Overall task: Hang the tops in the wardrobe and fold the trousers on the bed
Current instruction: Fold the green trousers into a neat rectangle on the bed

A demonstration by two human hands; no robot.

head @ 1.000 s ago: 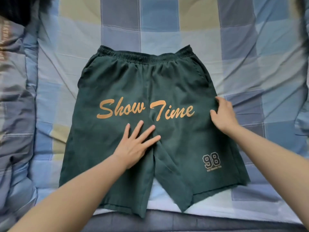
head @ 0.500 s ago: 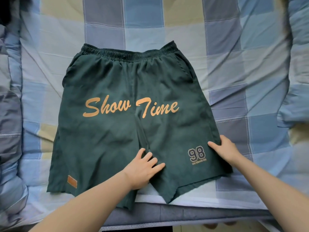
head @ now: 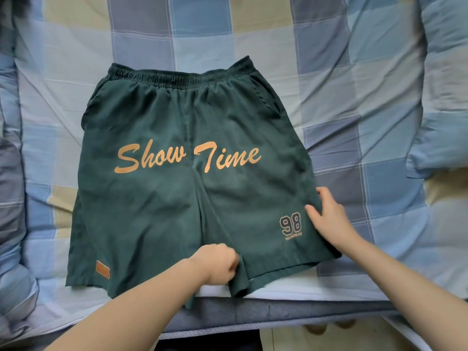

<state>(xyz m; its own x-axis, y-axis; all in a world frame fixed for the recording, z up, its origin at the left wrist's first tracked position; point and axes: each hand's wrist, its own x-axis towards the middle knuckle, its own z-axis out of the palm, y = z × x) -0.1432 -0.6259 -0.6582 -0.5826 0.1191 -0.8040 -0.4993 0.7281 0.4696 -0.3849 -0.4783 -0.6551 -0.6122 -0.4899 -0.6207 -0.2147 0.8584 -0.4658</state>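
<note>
Green cotton shorts (head: pixel 192 188) were spread flat on the checked bed (head: pixel 354 97). The near inner hem was gripped by the clenched left hand (head: pixel 217 266); the right hand (head: pixel 326 219) was pressed flat, fingers straight, on the right leg. Smoothing appeared finished; a lengthwise fold was judged next.

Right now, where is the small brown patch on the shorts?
In the head view the brown patch sits low on the left leg of the green shorts, near the hem, left of the left hand.
</note>
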